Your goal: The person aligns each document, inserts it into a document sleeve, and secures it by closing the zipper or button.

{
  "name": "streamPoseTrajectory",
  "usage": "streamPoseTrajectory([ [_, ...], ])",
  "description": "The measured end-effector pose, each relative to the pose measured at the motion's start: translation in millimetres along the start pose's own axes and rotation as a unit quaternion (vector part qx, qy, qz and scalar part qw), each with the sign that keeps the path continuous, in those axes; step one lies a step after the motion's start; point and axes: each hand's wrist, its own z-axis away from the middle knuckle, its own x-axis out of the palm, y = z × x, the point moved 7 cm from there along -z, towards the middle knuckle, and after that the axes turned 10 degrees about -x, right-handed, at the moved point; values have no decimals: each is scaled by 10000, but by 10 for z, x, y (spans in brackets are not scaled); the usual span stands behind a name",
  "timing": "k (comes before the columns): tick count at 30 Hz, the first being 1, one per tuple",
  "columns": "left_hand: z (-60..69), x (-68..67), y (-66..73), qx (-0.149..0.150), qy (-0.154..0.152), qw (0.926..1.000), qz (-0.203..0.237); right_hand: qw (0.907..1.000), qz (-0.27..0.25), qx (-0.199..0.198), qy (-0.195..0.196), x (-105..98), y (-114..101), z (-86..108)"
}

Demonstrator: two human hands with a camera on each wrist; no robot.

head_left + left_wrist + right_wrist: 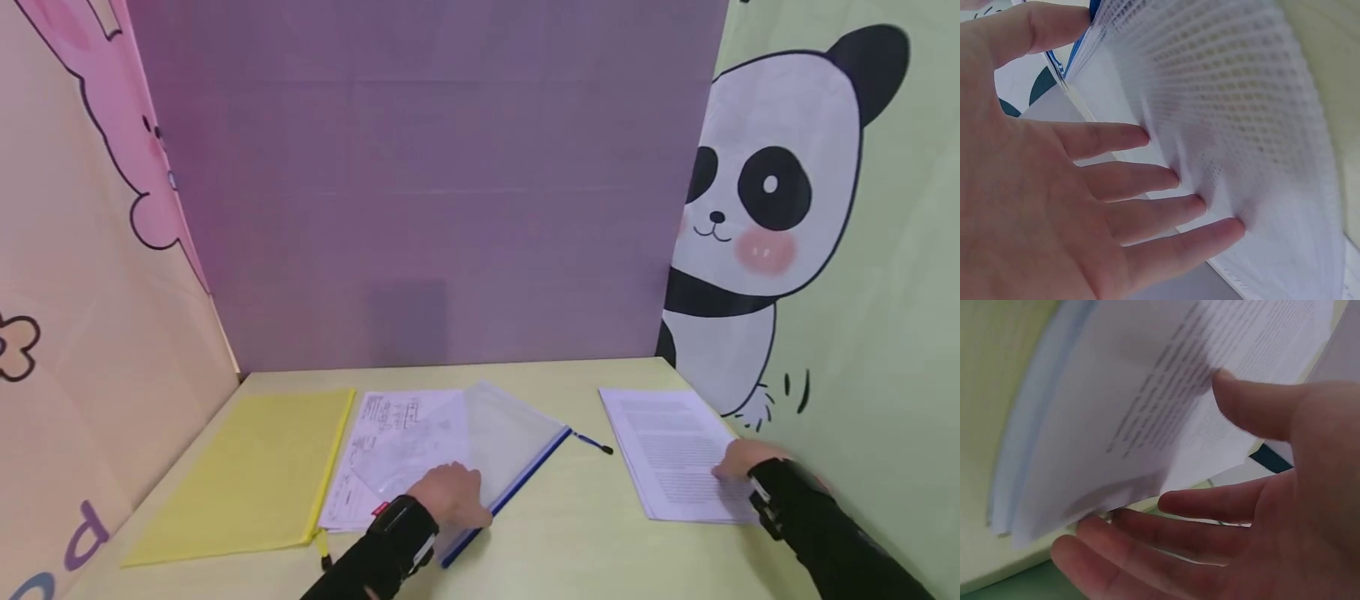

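Observation:
A clear mesh zip pouch (510, 437) with a blue zipper edge lies at a slant over several printed sheets (397, 412). My left hand (453, 496) rests on its near part. In the left wrist view, the thumb touches the blue edge and the nearly straight fingertips press the white mesh (1229, 112). At the right lies a stack of printed paper (667, 450). My right hand (753, 458) is at its right edge. The right wrist view shows the thumb over the top page (1141, 394) and the relaxed fingers along the stack's edge.
A yellow zip pouch (247, 467) lies flat on the left of the pale table (585, 533). The blue zipper's pull cord (595, 442) extends rightward. Behind the table stands a purple panel (450, 183); a panda-printed wall (862, 333) borders the right side.

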Motion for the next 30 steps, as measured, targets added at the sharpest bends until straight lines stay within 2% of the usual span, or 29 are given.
streamPoseTrajectory([
  [6,17,-37,28,103,131,9999,-46,9998,-103,-169,7,52,132,6],
  [12,30,-66,52,167,306,9993,-150,9960,-840,287,-130,127,245,-33],
  [17,19,-55,57,159,396,9990,-160,9905,-1293,253,-397,147,200,-22],
  [21,14,-47,62,176,457,9987,-161,9903,-1282,58,-538,148,114,-28],
  [28,35,-59,76,82,389,9992,-78,9909,-1274,133,-421,169,110,-51],
  [30,46,-70,84,9,382,9993,-42,9889,-1440,267,-255,172,139,-75],
])
